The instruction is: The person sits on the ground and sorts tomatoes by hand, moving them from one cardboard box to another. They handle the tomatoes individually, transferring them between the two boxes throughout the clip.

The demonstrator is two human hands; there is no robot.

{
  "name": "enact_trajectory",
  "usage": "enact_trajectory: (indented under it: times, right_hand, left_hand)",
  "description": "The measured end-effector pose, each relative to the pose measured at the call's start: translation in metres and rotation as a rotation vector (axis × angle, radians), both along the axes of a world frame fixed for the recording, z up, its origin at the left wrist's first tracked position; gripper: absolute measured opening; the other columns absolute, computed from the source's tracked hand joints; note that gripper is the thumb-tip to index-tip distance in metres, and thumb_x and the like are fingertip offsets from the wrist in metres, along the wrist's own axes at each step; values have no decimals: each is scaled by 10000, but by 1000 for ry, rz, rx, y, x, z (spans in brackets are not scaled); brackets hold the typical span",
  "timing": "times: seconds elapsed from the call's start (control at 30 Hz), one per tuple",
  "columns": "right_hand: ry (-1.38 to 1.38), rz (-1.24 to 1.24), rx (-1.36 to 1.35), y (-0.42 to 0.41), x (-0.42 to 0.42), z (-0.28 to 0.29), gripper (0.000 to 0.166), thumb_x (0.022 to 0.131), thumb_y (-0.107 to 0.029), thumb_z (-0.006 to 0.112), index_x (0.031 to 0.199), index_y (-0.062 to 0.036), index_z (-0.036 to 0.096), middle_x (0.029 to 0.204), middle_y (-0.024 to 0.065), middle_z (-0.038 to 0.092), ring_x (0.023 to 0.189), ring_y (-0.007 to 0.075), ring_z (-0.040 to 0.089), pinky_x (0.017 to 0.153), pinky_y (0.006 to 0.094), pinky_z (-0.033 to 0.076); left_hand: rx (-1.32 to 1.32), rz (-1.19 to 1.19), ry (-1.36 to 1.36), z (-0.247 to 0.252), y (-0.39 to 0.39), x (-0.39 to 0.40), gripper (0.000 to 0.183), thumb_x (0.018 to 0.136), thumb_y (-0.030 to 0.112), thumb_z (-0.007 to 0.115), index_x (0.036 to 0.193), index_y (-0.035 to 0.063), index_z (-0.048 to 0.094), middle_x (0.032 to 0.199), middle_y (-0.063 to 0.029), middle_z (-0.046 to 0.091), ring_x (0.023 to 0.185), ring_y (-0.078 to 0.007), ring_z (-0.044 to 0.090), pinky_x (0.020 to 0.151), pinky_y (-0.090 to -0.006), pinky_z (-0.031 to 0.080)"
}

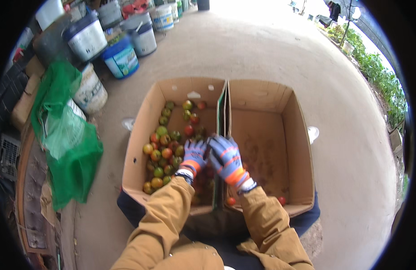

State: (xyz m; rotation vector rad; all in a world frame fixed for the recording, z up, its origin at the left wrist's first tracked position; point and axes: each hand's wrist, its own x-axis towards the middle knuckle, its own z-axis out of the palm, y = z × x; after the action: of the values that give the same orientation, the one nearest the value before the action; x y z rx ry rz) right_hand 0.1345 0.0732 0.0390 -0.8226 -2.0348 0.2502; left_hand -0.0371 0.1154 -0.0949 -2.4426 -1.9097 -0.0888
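Observation:
Two cardboard boxes stand side by side before me. Green, orange and red tomatoes (165,153) lie in the left box (135,158), mostly along its left half. Over those tomatoes is my left hand (194,155), in a blue-grey glove with an orange cuff. Gloved alike, my right hand (225,157) reaches over the touching inner walls, its fingertips close to the left hand's. The fingers' undersides are hidden, so any tomato in them cannot be made out. In the right box (297,152), a red tomato (231,201) and another red tomato (281,200) lie near the front wall.
Plastic buckets (88,38) crowd the upper left, with a blue-rimmed bucket (121,58) nearest the open floor (248,50). Green netting (73,168) drapes at the left. Leafy plants (380,71) line the right edge, and a person (334,11) bends over far off.

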Motion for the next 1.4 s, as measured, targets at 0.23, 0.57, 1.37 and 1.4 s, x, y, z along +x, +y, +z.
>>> enact_trajectory:
  times: [0.23, 0.57, 1.37, 1.4]
  right_hand:
    - [-202, 29, -81, -7, -4, -10, 384, 797, -266, 639, 1144, -108, 595, 1149, 119, 602, 1049, 298, 564, 990, 405, 384]
    - [-135, 43, -126, -5, -2, -15, 355, 845, -278, 581, 1160, -115, 587, 1165, 109, 593, 1083, 291, 545, 1004, 413, 372]
    - [672, -512, 84, 26, 72, 14, 394, 834, -66, 508, 1225, -17, 527, 1237, 207, 523, 1140, 365, 496, 971, 428, 388]
    - [632, -571, 88, 29, 75, 5, 364, 852, -65, 507, 1213, -29, 539, 1235, 191, 531, 1130, 354, 505, 962, 425, 393]
  left_hand:
    - [-308, -93, 70, -1, 32, 7, 472, 808, 417, 521, 1224, 197, 564, 1315, -132, 500, 1196, -314, 480, 1039, -467, 310]
    - [-398, -40, -49, 44, 4, -6, 427, 811, 472, 492, 1078, 184, 660, 1196, -86, 603, 1113, -264, 564, 917, -385, 457]
    - [55, -23, -710, 154, -26, 131, 594, 686, 366, 719, 1176, 106, 507, 1027, -192, 626, 941, -361, 610, 798, -407, 487]
    - [90, -52, -557, 146, -24, 134, 607, 683, 383, 713, 1178, 99, 506, 1020, -183, 623, 921, -352, 613, 781, -407, 488]
